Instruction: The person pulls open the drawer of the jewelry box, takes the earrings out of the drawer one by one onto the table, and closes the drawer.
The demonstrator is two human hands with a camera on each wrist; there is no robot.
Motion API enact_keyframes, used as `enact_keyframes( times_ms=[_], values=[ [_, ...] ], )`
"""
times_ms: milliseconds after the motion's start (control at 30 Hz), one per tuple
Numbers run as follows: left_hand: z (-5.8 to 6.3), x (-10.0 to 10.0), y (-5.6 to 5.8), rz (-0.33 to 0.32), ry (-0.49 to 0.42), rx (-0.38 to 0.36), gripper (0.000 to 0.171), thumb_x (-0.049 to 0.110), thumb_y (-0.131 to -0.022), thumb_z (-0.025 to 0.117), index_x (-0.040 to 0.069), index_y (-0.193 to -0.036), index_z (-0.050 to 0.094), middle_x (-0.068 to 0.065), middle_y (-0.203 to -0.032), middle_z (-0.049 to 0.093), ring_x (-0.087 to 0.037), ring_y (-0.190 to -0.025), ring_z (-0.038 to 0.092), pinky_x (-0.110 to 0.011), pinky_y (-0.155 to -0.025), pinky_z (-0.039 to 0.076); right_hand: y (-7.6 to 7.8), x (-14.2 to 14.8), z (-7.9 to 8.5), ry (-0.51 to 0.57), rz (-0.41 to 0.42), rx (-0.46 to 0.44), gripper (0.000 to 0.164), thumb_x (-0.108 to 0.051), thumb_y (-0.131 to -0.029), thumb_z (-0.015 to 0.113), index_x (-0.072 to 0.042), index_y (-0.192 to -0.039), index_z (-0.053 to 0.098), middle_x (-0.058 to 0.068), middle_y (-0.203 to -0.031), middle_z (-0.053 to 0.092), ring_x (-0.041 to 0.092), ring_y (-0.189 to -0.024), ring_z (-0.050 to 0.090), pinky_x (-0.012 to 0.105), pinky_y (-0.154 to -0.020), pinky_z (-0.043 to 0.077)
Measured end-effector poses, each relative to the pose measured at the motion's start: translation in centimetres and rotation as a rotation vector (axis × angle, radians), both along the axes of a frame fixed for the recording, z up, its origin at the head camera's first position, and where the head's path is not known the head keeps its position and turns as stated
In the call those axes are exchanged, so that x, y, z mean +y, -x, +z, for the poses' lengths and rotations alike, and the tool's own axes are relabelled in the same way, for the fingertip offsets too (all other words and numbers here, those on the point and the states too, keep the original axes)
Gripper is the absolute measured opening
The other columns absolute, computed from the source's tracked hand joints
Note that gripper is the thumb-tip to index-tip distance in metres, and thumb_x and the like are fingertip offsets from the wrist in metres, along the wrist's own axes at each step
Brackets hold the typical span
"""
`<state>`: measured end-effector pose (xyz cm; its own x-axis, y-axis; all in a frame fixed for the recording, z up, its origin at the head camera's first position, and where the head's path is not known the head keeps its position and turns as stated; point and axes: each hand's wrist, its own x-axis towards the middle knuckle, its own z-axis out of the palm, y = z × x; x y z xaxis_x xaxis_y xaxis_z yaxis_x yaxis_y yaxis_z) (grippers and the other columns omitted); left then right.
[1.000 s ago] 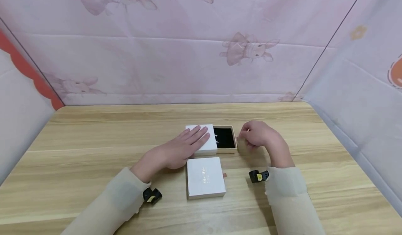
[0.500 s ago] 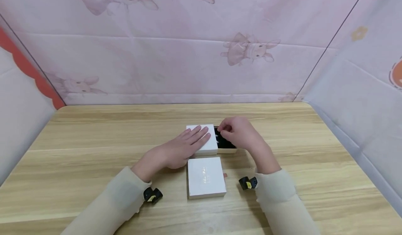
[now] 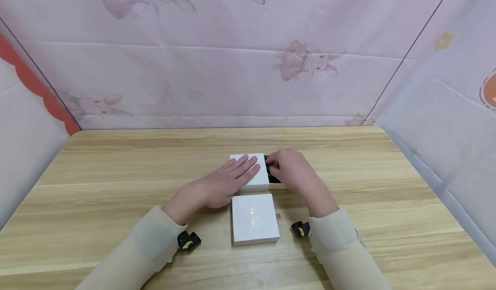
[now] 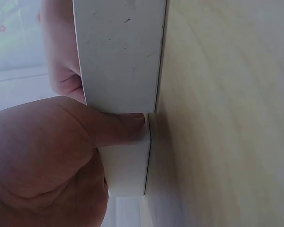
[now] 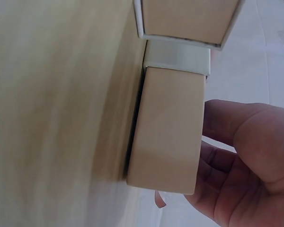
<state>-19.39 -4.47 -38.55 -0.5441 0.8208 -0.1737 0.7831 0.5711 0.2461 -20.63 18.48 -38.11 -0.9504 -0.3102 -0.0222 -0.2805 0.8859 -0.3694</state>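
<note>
My left hand [image 3: 218, 189] lies flat with straight fingers on the white sleeve [image 3: 263, 180] of a drawer-style jewelry box. In the left wrist view its thumb [image 4: 120, 127] rests against the sleeve's side. The beige drawer [image 5: 170, 127] is slid out to the right, and a ribbon tab [image 5: 159, 199] hangs from its end. Reaching in over the black insert [image 3: 274, 180], my right hand [image 3: 292, 167] has bent fingers at the spot where small silver star-like pieces lay. The fingers cover those pieces; whether one is pinched is hidden.
A second white box [image 3: 255, 223] with gold lettering lies shut just in front, its ribbon tab [image 3: 278, 216] sticking out to the right. Both boxes stand on a wood-grain table [image 3: 116, 161]. A pink rabbit-print cloth [image 3: 213, 79] hangs behind the table's back edge.
My right hand has moved left from beside the drawer's ribbon end, over the drawer, and lowered its fingers to the insert near the sleeve. The left hand stays put.
</note>
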Motion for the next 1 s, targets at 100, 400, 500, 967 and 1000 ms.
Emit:
enact_keyframes(
  times_ms=[100,400,500,967,1000],
  values=[
    [0.09,0.0,-0.03,0.002,0.001,-0.001,0.065,0.004,-0.104,0.036,0.01,-0.161,0.007,-0.011,-0.169,0.0,-0.031,-0.155,-0.003,-0.051,-0.124,0.005,0.01,-0.03,0.02,-0.001,-0.001,-0.008,0.021,-0.006,-0.091,0.063,-0.011,-0.105,0.078,-0.001,-0.077,0.065,0.014,-0.062,0.053,0.027,-0.06,0.046],
    [0.17,-0.02,-0.03,0.012,0.005,-0.012,0.066,0.004,-0.103,0.037,0.011,-0.161,0.007,-0.01,-0.169,-0.002,-0.03,-0.155,-0.004,-0.051,-0.124,0.004,0.04,0.04,0.04,0.013,0.028,0.003,0.013,-0.007,-0.091,0.064,-0.014,-0.092,0.076,-0.003,-0.072,0.062,0.014,-0.063,0.053,0.027,-0.061,0.047],
    [0.17,-0.05,-0.03,0.008,-0.002,-0.016,0.065,0.004,-0.103,0.036,0.01,-0.161,0.007,-0.011,-0.169,-0.001,-0.031,-0.155,-0.003,-0.051,-0.125,0.005,-0.05,0.04,0.13,0.014,0.03,0.005,0.011,-0.008,-0.09,0.065,-0.014,-0.088,0.075,-0.003,-0.072,0.061,0.014,-0.064,0.054,0.027,-0.06,0.047],
    [-0.43,-0.14,0.23,0.005,-0.021,-0.022,0.066,0.004,-0.103,0.037,0.011,-0.162,0.006,-0.01,-0.169,-0.002,-0.031,-0.155,-0.004,-0.052,-0.124,0.005,-0.18,0.19,0.35,0.004,0.029,-0.04,0.012,-0.01,-0.09,0.065,-0.017,-0.08,0.068,-0.003,-0.072,0.061,0.015,-0.066,0.055,0.028,-0.061,0.048],
    [-0.58,-0.17,0.27,0.001,-0.023,-0.015,0.067,0.005,-0.103,0.037,0.011,-0.162,0.006,-0.01,-0.169,-0.002,-0.031,-0.155,-0.004,-0.053,-0.124,0.006,-0.17,0.22,0.34,0.006,0.031,-0.042,0.012,-0.01,-0.09,0.065,-0.017,-0.08,0.068,-0.003,-0.072,0.061,0.015,-0.066,0.055,0.028,-0.061,0.048]
  ],
)
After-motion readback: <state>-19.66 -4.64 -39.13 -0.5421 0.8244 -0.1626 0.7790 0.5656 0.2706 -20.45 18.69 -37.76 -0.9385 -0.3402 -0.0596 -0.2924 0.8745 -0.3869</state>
